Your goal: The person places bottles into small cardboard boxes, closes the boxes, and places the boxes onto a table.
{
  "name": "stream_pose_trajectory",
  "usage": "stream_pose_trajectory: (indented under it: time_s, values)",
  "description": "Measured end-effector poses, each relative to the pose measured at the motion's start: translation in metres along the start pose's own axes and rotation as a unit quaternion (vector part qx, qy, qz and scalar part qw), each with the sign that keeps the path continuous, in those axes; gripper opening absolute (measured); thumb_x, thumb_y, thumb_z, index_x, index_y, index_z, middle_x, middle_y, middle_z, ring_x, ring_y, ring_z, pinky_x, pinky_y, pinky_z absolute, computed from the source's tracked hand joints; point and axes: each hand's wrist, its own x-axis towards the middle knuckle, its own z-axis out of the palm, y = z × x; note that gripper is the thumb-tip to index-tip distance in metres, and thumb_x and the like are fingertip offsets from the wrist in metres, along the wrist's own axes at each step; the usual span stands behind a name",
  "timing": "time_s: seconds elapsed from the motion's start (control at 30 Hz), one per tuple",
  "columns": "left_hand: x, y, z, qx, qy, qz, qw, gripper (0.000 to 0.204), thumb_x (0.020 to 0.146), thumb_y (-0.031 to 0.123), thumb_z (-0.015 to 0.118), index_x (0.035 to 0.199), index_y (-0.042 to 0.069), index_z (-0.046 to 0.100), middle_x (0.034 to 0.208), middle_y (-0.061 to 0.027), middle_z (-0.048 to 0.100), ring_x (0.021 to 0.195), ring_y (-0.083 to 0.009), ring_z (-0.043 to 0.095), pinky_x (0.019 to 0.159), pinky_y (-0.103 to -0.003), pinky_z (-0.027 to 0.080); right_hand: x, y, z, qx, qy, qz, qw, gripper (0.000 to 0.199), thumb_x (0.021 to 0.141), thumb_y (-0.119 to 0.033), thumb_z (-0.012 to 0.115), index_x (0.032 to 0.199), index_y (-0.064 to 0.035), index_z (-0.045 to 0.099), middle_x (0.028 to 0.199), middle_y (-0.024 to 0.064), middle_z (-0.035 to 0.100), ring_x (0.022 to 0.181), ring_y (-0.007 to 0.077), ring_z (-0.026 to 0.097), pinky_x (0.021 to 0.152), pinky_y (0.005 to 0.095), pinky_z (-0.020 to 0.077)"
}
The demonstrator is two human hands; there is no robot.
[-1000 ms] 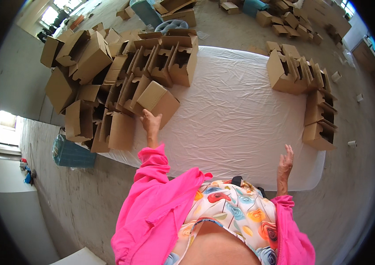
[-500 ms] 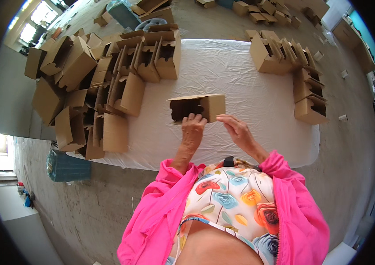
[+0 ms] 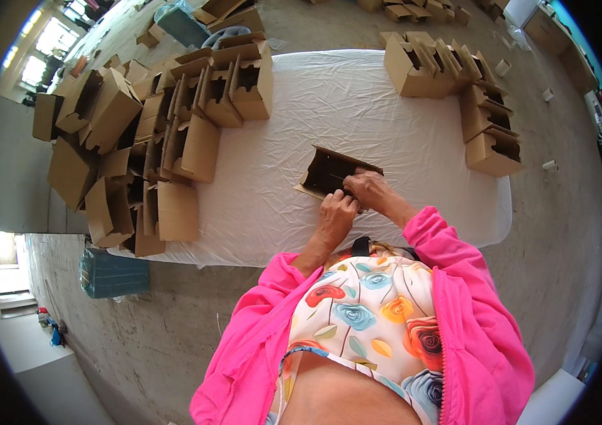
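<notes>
My left hand (image 3: 336, 212) and right hand (image 3: 370, 190) are close together, both gripping the near edge of an open cardboard box (image 3: 330, 172) that lies on the white-covered table (image 3: 357, 106) just in front of me. To my left, half-folded cartons (image 3: 173, 134) crowd the table end. At the far right stands a smaller group of folded boxes (image 3: 457, 78).

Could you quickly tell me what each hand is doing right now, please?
Left hand: closed on the near edge of the cardboard box.
Right hand: closed on the same cardboard box.
</notes>
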Motion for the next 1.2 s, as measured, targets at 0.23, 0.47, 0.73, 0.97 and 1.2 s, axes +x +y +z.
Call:
stream_pose_trajectory:
  time_s: [0.23,0.47,0.73,0.97,1.2]
  values:
    - [0.021,0.003,0.006,-0.029,0.002,-0.035,0.999,0.004,0.066,0.01,0.06,0.066,0.009,0.056,0.066,-0.0036,0.055,0.069,-0.0216,0.051,0.059,-0.034,0.042,-0.033,-0.005,-0.032,-0.023,0.121,0.089,0.988,0.03,0.065,-0.013,0.067,0.091,-0.0015,0.058,0.085,0.0103,0.058,0.083,0.0278,0.054,0.077,0.0363,0.0425]
    - [0.033,-0.013,-0.005,-0.293,-0.026,-0.028,0.955,0.007,0.069,0.004,0.064,0.075,0.004,0.061,0.075,-0.0078,0.058,0.07,-0.0242,0.054,0.063,-0.032,0.046,-0.055,0.022,0.018,0.061,0.026,0.305,0.95,0.083,0.064,-0.035,0.07,0.129,0.0003,0.032,0.135,0.0261,0.02,0.125,0.0418,0.019,0.103,0.0454,0.0204]
    - [0.096,-0.168,-0.042,-0.102,0.151,-0.213,0.96,0.034,0.074,-0.001,0.056,0.108,0.002,0.053,0.096,-0.0137,0.06,0.082,-0.0248,0.059,0.072,-0.032,0.048,-0.031,0.036,0.054,-0.006,-0.017,0.415,0.909,0.089,0.06,-0.044,0.071,0.129,-0.0032,0.031,0.139,0.0242,0.006,0.128,0.0436,0.004,0.104,0.0489,0.0147]
    - [0.13,-0.308,0.009,0.113,0.084,-0.262,0.955,0.067,0.067,0.022,0.069,0.123,0.004,0.038,0.11,-0.0183,0.053,0.105,-0.0354,0.048,0.09,-0.041,0.038,-0.024,0.032,0.053,-0.014,-0.025,0.444,0.896,0.087,0.058,-0.038,0.074,0.124,0.0023,0.033,0.137,0.0252,0.01,0.126,0.0436,0.009,0.104,0.0476,0.0175]
    - [0.142,-0.314,0.012,0.056,0.015,-0.343,0.938,0.019,0.074,0.022,0.06,0.088,0.01,0.053,0.083,-0.0138,0.06,0.082,-0.0327,0.057,0.072,-0.045,0.045,-0.026,0.037,0.059,-0.041,-0.006,0.447,0.893,0.072,0.058,-0.018,0.071,0.12,-0.0018,0.038,0.133,0.0226,0.02,0.12,0.042,0.02,0.101,0.0442,0.0258]
